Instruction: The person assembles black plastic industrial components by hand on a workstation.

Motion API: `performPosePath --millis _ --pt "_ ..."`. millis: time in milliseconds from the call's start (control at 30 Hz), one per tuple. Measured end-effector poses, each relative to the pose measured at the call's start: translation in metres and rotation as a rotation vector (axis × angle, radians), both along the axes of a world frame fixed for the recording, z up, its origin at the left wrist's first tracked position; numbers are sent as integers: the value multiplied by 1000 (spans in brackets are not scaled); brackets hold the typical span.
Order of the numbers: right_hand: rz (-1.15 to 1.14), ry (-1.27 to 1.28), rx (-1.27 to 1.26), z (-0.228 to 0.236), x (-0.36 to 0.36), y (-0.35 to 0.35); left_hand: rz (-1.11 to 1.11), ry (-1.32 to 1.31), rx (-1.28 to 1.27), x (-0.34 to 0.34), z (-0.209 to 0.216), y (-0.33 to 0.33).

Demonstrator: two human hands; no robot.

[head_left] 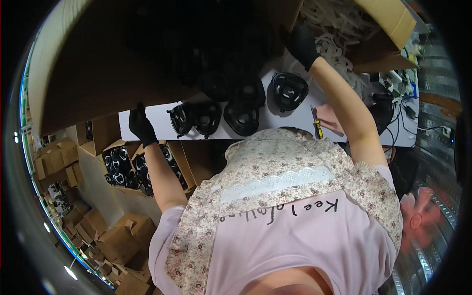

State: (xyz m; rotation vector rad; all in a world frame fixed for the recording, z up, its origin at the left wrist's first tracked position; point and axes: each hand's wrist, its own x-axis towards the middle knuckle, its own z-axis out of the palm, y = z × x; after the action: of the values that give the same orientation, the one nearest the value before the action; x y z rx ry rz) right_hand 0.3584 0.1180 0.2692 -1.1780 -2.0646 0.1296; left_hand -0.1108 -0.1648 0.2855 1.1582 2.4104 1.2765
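Note:
A large cardboard box [98,81] is tipped over the white table [160,115], its dark inside facing me. My left hand [142,128], in a black glove, is closed on the box's lower left edge. My right hand [304,46], gloved too, grips the box's right edge, its fingertips lost in shadow. Black mask-shaped parts [242,118] lie in a heap at the box's mouth and spill onto the table. One such part [288,92] lies apart on the right; a pair of others [207,119] rests on the left. Deeper in the box, the pile is too dark to make out.
A carton of translucent white plastic pieces [339,44] stands at the far right. Near the table's front edge lie a yellow-handled tool [317,129] and a pink cloth [330,118]. Cables [400,113] trail at right. Boxes of black parts [118,164] stand below left; a red fan [420,216] is lower right.

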Motion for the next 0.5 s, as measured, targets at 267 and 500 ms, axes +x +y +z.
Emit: performPosePath --millis 267,500 --pt "-11 10 -189 -63 57 -60 16 -552 -29 8 -214 -117" --pt "-30 755 -833 -159 94 -178 -237 243 -390 220 -96 15"
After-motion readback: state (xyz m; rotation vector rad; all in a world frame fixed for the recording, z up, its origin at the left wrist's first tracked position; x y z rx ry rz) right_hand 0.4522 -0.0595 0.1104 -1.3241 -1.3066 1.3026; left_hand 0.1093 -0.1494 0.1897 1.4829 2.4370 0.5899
